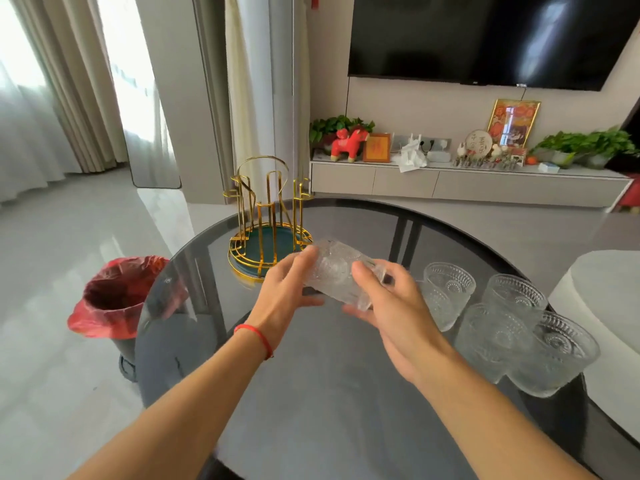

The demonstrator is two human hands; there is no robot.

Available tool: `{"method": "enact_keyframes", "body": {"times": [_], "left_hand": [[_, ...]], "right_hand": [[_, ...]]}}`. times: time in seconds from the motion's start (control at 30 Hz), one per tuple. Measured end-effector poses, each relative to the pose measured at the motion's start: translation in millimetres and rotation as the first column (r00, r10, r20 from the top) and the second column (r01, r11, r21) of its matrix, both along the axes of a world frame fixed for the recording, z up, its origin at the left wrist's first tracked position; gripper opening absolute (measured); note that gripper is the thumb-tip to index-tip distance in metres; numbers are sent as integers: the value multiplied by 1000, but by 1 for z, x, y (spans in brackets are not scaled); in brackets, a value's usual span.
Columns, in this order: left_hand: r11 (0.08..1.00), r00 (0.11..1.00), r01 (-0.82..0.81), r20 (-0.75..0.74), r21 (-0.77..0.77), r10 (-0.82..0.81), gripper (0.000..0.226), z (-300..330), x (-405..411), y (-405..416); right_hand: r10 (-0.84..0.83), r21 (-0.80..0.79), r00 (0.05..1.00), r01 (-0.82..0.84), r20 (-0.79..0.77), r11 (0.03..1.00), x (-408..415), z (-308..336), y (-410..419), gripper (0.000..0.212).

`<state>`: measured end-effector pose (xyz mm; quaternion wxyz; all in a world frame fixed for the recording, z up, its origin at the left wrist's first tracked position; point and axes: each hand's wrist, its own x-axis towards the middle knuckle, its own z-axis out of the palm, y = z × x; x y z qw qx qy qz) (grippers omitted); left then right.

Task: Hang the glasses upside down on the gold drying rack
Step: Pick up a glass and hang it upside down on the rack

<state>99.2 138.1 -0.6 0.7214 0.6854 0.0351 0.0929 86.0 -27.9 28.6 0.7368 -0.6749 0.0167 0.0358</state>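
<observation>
Seen from a head-worn camera, two bare hands hold one clear patterned glass [337, 273] above a round dark glass tabletop [311, 393]. The left hand [289, 289], with a red string bracelet [256, 336] on its wrist, curls its fingers around the glass's left end. The right hand [391, 299] closes around the right end, thumb on top and fingers below. The glass lies tilted on its side between them, lifted clear of the tabletop; motion blur hides which way its mouth faces.

Just beyond the hands and a little left stands the gold drying rack [268, 220], with upright wire prongs on a round green base and nothing hanging on it. To the right of the hands, four more glasses [502, 320] stand upright in a cluster near the tabletop's edge. A bin with a red liner [121, 296] stands on the floor to the left.
</observation>
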Motion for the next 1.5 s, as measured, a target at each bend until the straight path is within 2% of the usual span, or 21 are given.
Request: {"method": "enact_keyframes", "body": {"times": [0.03,0.07,0.13,0.17,0.2,0.23,0.3,0.4,0.5,0.63,0.77,0.97,1.17,1.5], "left_hand": [[984,996,-82,38,155,77,41,-6,6,8],[916,981,-189,106,355,162,39,-13,14,19],[650,943,-330,209,685,259,28,-31,25,36],[517,936,-333,211,789,280,29,-37,28,40],[419,937,-306,194,855,289,37,-44,32,43],[358,943,-268,167,894,287,45,-49,34,45],[297,954,-204,122,933,273,58,-54,40,49],[294,964,-132,54,946,260,66,-57,46,53],[282,969,-68,-4,957,248,70,-59,47,52],[300,961,-32,-53,953,272,70,-54,49,50],[304,957,13,-100,953,272,71,-51,50,48],[328,956,65,-153,942,249,73,-49,52,54],[353,949,95,-193,931,251,72,-44,56,49],[365,932,103,-218,925,290,72,-40,56,42]], "right_hand": [[-52,-51,998,53,18,997,10,4,1,50],[-99,-113,994,104,49,988,24,10,3,55],[-166,-196,980,186,112,963,53,22,3,61],[-191,-211,972,217,138,953,69,28,3,63],[-211,-216,964,243,160,946,84,34,4,65],[-226,-218,958,262,177,940,99,40,6,67],[-245,-208,948,287,205,935,128,53,13,70],[-251,-156,941,290,226,944,169,74,31,77],[-181,-284,926,281,332,917,205,96,56,76],[10,-417,907,184,421,890,244,114,92,72],[120,-482,915,88,384,872,272,118,122,70],[355,-615,881,-95,315,783,293,102,139,61],[573,-740,790,-249,218,625,300,94,139,82],[641,-784,761,-338,97,521,310,76,155,70]]}}
